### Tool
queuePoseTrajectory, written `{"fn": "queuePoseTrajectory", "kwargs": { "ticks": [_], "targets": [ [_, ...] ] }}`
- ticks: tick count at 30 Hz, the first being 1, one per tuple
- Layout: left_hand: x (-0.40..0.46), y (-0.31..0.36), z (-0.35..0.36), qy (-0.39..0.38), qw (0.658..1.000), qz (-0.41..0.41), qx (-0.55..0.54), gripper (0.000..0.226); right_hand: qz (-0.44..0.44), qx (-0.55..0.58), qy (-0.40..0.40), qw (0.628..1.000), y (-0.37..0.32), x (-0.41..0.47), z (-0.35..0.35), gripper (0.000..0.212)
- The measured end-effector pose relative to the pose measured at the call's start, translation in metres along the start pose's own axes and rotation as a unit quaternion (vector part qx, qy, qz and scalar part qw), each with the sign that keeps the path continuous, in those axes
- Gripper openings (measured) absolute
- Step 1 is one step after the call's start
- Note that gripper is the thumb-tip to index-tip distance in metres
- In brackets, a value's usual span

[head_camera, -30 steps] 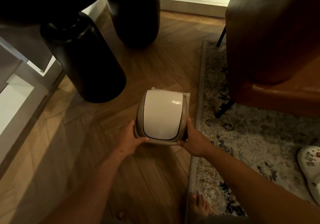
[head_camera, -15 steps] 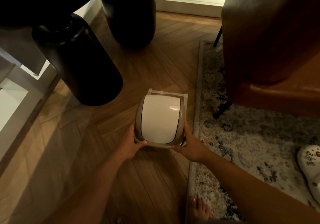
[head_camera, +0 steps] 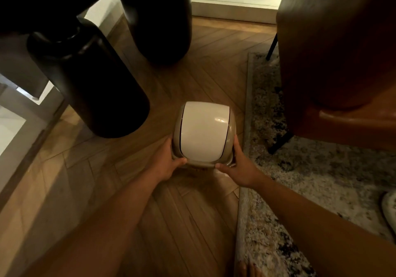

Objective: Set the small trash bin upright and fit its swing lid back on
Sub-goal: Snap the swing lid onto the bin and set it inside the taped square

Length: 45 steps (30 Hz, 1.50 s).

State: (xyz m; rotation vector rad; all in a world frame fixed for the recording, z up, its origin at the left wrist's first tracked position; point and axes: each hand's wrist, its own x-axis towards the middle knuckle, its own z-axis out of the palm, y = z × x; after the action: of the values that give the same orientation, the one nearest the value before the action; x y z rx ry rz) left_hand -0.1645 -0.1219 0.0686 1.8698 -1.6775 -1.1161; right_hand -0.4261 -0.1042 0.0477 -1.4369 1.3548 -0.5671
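Far left: a pale low ledge (head_camera: 12, 131) beside the wooden floor (head_camera: 102, 191). Next to it, two big dark rounded table legs, one near (head_camera: 90, 83) and one further back (head_camera: 158, 19). In the middle, on the floor and just left of the rug edge: the small trash bin (head_camera: 232, 131), upright, beige body, seen from above. On top of it the swing lid (head_camera: 203, 133), cream white and closed, so contents hidden. No writing or label readable anywhere.

Left hand (head_camera: 165, 165) stretched forward, fingers curled around the bin's near-left corner, thumb on the rim. Right hand (head_camera: 240, 167) the same at the near-right corner, gripping. Further right: patterned rug (head_camera: 321, 180), brown leather chair (head_camera: 342, 51), pale slipper (head_camera: 389, 210) at the edge. Bottom: bare toes (head_camera: 246, 269).
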Motion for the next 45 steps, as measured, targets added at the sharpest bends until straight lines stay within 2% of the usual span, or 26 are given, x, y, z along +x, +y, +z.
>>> {"fn": "queuePoseTrajectory", "kwargs": {
  "ticks": [6, 13, 19, 25, 30, 45],
  "targets": [
    [0.053, 0.021, -0.003, -0.004, 1.000, 0.003, 0.017, 0.094, 0.013, 0.004, 0.001, 1.000, -0.001, 0.049, -0.026, 0.125],
    [0.096, 0.035, -0.001, -0.003, 1.000, 0.020, -0.009, 0.082, 0.020, 0.007, -0.009, 1.000, -0.004, 0.095, -0.058, 0.137],
    [0.125, 0.038, -0.005, -0.014, 0.999, 0.034, -0.016, 0.086, 0.019, 0.007, -0.004, 1.000, 0.002, 0.124, -0.072, 0.145],
    [0.135, 0.034, -0.008, -0.030, 0.998, 0.033, -0.039, 0.085, 0.027, 0.009, -0.010, 1.000, -0.008, 0.124, -0.072, 0.130],
    [0.134, 0.031, -0.007, -0.030, 0.998, 0.040, -0.024, 0.085, 0.043, 0.010, -0.004, 0.999, -0.009, 0.121, -0.069, 0.134],
    [0.133, 0.030, -0.008, -0.028, 0.999, 0.011, -0.027, 0.087, 0.028, 0.031, 0.034, 0.999, -0.005, 0.107, -0.056, 0.118]
  ]
}}
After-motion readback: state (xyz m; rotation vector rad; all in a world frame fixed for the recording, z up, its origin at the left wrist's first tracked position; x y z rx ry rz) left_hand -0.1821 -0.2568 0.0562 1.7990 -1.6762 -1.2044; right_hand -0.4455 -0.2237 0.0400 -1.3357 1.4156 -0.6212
